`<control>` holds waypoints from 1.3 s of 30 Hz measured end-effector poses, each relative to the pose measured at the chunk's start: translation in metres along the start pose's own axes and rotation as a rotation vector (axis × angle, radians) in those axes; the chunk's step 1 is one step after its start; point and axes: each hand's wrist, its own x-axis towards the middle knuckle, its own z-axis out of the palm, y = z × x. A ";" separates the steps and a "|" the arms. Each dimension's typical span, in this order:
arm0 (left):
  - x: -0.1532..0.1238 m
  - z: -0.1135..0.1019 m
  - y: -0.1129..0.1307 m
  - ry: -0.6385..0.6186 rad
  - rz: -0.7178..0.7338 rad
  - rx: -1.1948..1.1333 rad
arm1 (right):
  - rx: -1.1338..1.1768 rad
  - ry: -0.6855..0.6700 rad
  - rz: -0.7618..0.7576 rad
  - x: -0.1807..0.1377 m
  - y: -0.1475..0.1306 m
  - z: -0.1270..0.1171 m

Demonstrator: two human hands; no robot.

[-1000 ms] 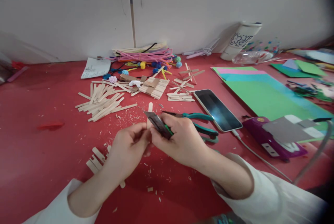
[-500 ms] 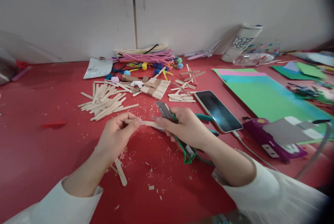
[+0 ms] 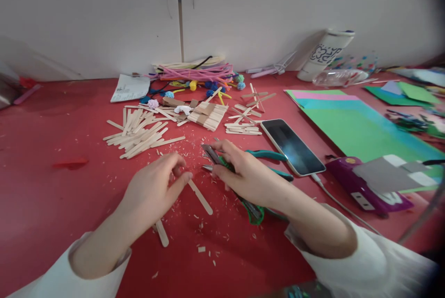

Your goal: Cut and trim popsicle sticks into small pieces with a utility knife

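Observation:
My left hand [image 3: 153,191] rests low over the red table [image 3: 52,205], its fingertips pinching one end of a wooden craft stick [image 3: 200,197] that lies slanted on the surface. My right hand [image 3: 239,173] is closed round a green-handled utility knife [image 3: 222,163], whose grey blade end points left towards the stick. Wood shavings are scattered round both hands. A shorter stick piece [image 3: 162,233] lies under my left wrist.
A heap of craft sticks [image 3: 139,133] lies behind my left hand, with glued stick pieces [image 3: 208,115] and coloured pipe cleaners [image 3: 196,75] further back. Green pliers [image 3: 269,155], a phone [image 3: 292,146], a purple device [image 3: 365,187] and coloured paper sheets [image 3: 347,122] lie to the right.
The stick was held upright between both hands, then level, and now lies on the table under my left fingertips. My right hand has lowered with the knife.

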 end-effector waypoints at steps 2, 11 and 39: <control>-0.008 0.002 0.002 0.009 0.159 0.081 | -0.035 0.006 -0.027 -0.001 -0.001 -0.001; -0.038 0.022 -0.010 -0.048 0.523 0.301 | -0.283 -0.194 -0.062 -0.011 -0.007 -0.007; -0.031 0.021 -0.001 -0.265 0.476 0.212 | -0.708 -0.373 -0.156 -0.025 -0.028 0.000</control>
